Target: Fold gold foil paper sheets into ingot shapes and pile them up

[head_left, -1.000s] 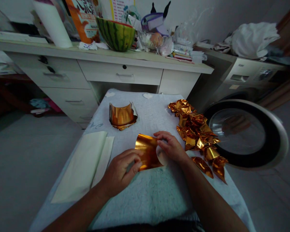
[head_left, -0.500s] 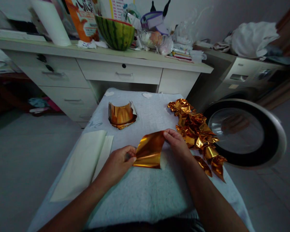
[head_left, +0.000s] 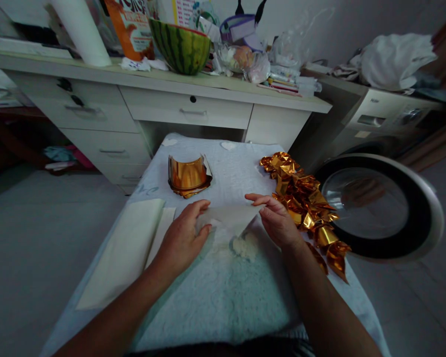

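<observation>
A small sheet of foil paper (head_left: pixel 228 218) lies between my hands with its pale side up. My right hand (head_left: pixel 278 220) pinches its right corner, the index finger stretched out above. My left hand (head_left: pixel 188 235) is at its left edge, thumb and fingers apart, the edge lying in the gap between them. Beyond my left hand stands a curved stack of gold foil sheets (head_left: pixel 188 174). To the right of my right hand is a heap of folded gold foil pieces (head_left: pixel 301 191). Larger pale paper sheets (head_left: pixel 122 253) lie to the left of my left hand.
A pale blue cloth (head_left: pixel 223 302) covers the table. Behind it stands a white desk (head_left: pixel 208 91) with half a watermelon (head_left: pixel 180 47), a paper roll (head_left: pixel 83 34) and bags on top. At right, a washing machine's round door (head_left: pixel 419 208) hangs open beside the table.
The foil sheet has been turned over from its gold side to its pale side. My left hand's fingers have spread from their pinch, and my right hand's index finger has stretched out.
</observation>
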A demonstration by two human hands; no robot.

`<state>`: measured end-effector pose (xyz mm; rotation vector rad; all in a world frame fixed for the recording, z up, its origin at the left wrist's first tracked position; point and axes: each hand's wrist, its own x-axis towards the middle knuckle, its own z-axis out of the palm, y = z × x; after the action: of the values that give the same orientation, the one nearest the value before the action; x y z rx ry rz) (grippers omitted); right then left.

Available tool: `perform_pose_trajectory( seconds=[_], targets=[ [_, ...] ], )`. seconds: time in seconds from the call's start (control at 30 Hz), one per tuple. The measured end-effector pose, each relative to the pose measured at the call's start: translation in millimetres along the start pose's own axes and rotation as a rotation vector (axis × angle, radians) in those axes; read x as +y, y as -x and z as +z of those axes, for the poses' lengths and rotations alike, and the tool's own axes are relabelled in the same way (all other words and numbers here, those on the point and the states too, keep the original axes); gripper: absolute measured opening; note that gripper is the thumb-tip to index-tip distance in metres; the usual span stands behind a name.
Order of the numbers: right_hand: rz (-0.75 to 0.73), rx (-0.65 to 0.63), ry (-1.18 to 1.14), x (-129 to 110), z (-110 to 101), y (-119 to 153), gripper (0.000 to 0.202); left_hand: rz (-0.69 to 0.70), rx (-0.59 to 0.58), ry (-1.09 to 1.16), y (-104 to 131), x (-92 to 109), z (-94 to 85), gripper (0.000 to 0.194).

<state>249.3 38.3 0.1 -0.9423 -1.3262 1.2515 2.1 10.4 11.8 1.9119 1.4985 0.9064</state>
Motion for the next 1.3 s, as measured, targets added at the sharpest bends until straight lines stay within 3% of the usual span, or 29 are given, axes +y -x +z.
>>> perform_pose_trajectory(
  seconds=[0.13, 0.37, 0.53, 0.7, 0.87, 1.07, 1.2, 1.3],
  targets=[
    [-0.016, -0.051, -0.018, -2, -2, 2, 0.024, 0.146, 0.011, -0.096, 3, 0, 3.5, 0.049],
    [-0.056, -0.184, 0.197, -12, 2, 4, 0.035, 0.179, -0.095, -0.212, 14, -12, 4.5, 0.054],
    [-0.045, -0.323, 0.223, -14, 3, 6, 0.031, 0.219, -0.069, -0.378, 22, -16, 3.0, 0.060],
    [-0.065, -0.373, 0.248, -12, 1, 8, 0.024, 0.384, -0.083, -0.491, 31, -12, 0.2, 0.048],
    [-0.039, -0.407, 0.247, -18, -1, 9, 0.027, 0.482, -0.105, -0.362, 37, -7, -1.3, 0.030],
    [0.049, -0.410, 0.228, -15, 4, 11, 0.025, 0.194, -0.271, -0.081, 42, -3, -0.8, 0.025],
    [0.042, -0.406, 0.330, -8, 9, 10, 0.021, -0.027, -0.267, -0.016, 38, 6, -2.5, 0.013],
    [-0.019, -0.376, 0.493, -3, 14, 8, 0.017, -0.134, -0.223, 0.033, 32, 10, -2.8, 0.018]
  ],
)
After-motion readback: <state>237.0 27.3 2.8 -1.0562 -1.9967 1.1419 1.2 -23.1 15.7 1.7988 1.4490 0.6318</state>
